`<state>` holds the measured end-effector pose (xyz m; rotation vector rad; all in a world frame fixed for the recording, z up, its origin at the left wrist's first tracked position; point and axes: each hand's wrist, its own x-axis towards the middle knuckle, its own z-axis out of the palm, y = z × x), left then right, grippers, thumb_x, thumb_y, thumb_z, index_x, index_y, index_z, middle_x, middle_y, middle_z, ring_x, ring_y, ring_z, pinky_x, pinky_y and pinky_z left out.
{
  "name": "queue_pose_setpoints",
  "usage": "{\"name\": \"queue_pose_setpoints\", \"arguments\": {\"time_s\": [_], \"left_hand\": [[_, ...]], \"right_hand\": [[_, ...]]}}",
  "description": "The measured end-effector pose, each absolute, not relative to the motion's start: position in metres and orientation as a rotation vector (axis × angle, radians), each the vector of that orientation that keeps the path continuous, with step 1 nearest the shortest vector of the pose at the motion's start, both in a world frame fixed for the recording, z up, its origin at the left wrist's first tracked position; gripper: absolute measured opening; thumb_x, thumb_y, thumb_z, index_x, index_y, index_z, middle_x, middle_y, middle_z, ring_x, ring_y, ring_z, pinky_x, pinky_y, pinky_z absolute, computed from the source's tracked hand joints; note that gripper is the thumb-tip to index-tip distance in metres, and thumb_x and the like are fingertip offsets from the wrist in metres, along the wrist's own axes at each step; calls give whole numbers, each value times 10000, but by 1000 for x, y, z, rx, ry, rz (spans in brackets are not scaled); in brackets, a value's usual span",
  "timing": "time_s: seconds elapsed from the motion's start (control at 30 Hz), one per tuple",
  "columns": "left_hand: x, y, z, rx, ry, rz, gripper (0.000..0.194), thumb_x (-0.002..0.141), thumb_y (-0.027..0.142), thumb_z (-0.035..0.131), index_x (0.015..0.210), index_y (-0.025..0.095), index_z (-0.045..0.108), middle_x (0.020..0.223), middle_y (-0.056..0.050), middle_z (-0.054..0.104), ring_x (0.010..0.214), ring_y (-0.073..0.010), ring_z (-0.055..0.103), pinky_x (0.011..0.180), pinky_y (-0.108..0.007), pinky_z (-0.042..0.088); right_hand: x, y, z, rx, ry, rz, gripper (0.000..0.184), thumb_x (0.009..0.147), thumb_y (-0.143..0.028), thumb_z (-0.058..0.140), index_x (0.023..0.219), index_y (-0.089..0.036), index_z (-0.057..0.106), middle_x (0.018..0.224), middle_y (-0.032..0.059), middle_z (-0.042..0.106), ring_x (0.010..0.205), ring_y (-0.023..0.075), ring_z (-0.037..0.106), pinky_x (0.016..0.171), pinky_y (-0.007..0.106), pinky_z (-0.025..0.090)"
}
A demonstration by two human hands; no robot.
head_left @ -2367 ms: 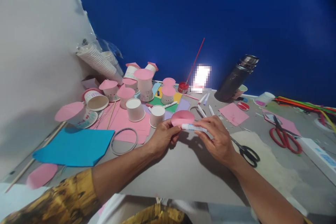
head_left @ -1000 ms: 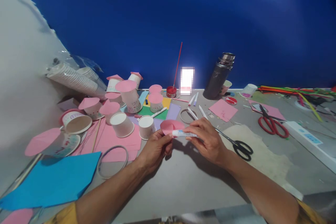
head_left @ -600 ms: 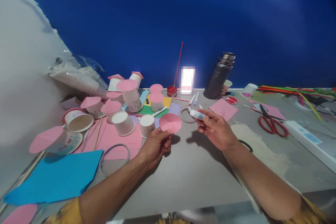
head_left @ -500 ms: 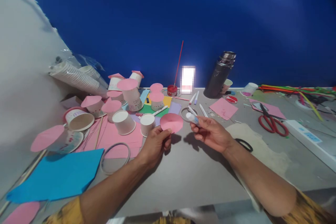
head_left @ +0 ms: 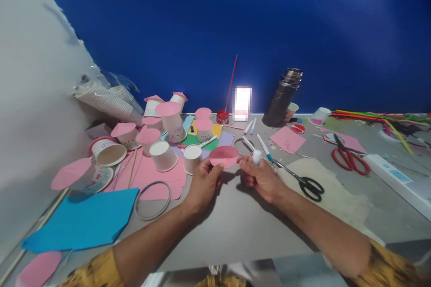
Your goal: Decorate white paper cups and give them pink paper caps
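A pink paper circle (head_left: 224,157) is pinched in my left hand (head_left: 205,184), thumb on top near its front edge. My right hand (head_left: 264,179) is closed on a white glue stick (head_left: 257,157), whose capped end points up out of the grip. The thumb and fingertips of that hand also meet the circle's right edge. Left of the circle, a white paper cup (head_left: 192,158) stands upside down close to my left fingers. Another upturned cup (head_left: 163,156) stands farther left. Several cups with pink paper tops (head_left: 168,108) are grouped behind them.
At left lie blue paper (head_left: 84,219) and a tape ring (head_left: 153,200). A dark flask (head_left: 283,98) and a red pot (head_left: 222,117) stand along the blue wall. Black-handled scissors (head_left: 310,188), red-handled scissors (head_left: 350,161) and a white power strip (head_left: 397,179) lie to the right.
The glue stick has turned from lying across the circle to upright in my right hand. That hand drew away rightward, then came back to the circle's edge. My left hand keeps its hold.
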<state>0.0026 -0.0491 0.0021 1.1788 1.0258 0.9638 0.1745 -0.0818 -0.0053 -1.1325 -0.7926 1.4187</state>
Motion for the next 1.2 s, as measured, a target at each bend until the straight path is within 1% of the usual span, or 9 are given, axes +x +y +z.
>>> {"name": "queue_pose_setpoints", "arguments": {"time_s": [0.13, 0.33, 0.43, 0.57, 0.67, 0.8, 1.03, 1.13, 1.2], "left_hand": [[6, -51, 1, 1251, 983, 1007, 170, 808, 346, 679, 859, 186, 701, 562, 47, 473, 540, -115, 410, 504, -228, 308], [9, -54, 0, 1264, 966, 971, 153, 796, 315, 669, 872, 192, 717, 566, 48, 470, 537, -115, 385, 499, -231, 281], [8, -54, 4, 1206, 976, 941, 151, 780, 332, 667, 827, 189, 682, 539, 54, 463, 500, -107, 361, 480, -234, 257], [6, -52, 5, 1203, 1033, 933, 158, 791, 345, 637, 770, 188, 636, 518, 47, 471, 493, -112, 379, 484, -240, 272], [5, -53, 3, 1291, 1031, 941, 150, 790, 328, 645, 768, 181, 664, 554, 34, 506, 520, -113, 389, 503, -243, 297], [7, -56, 1, 1348, 1007, 916, 207, 795, 342, 669, 883, 168, 739, 634, 13, 571, 571, -122, 429, 518, -241, 318], [5, -52, 0, 1275, 1001, 862, 190, 794, 352, 670, 813, 163, 667, 527, 49, 471, 500, -97, 378, 481, -227, 287], [2, -49, -2, 1204, 879, 829, 311, 844, 486, 643, 803, 181, 600, 599, 32, 521, 485, -96, 419, 464, -234, 312], [0, -48, -1, 1147, 813, 870, 312, 850, 502, 645, 855, 198, 574, 693, 28, 563, 498, -91, 458, 472, -234, 348]], "right_hand": [[162, -82, -11, -1237, -1023, 1269, 451, 652, -531, 887, 720, -178, 615, 583, -66, 476, 531, 78, 368, 494, 229, 291], [156, -81, -6, -1343, -1043, 1114, 351, 657, -459, 860, 733, -155, 703, 665, -4, 604, 627, 132, 481, 598, 276, 393], [161, -82, -5, -1356, -1047, 1140, 310, 691, -428, 811, 659, -171, 641, 588, -37, 528, 562, 107, 421, 546, 257, 344], [170, -81, -6, -1260, -1028, 1264, 400, 697, -497, 805, 617, -193, 559, 526, -82, 366, 497, 80, 306, 470, 233, 239], [170, -80, -7, -1279, -1001, 1222, 400, 665, -516, 841, 675, -176, 631, 553, -60, 455, 524, 91, 358, 495, 237, 299], [165, -78, -8, -1401, -1002, 1101, 343, 613, -429, 874, 665, -155, 674, 600, -28, 572, 574, 114, 459, 563, 260, 373], [176, -78, -9, -1414, -1001, 1127, 333, 673, -424, 820, 636, -174, 603, 543, -61, 471, 528, 90, 376, 503, 247, 290], [181, -76, -4, -1357, -895, 1197, 366, 620, -386, 852, 621, -188, 544, 510, -88, 419, 498, 71, 348, 482, 229, 267], [185, -74, -1, -1234, -754, 1348, 437, 583, -372, 879, 622, -207, 476, 479, -121, 348, 461, 49, 288, 457, 208, 226]]}}
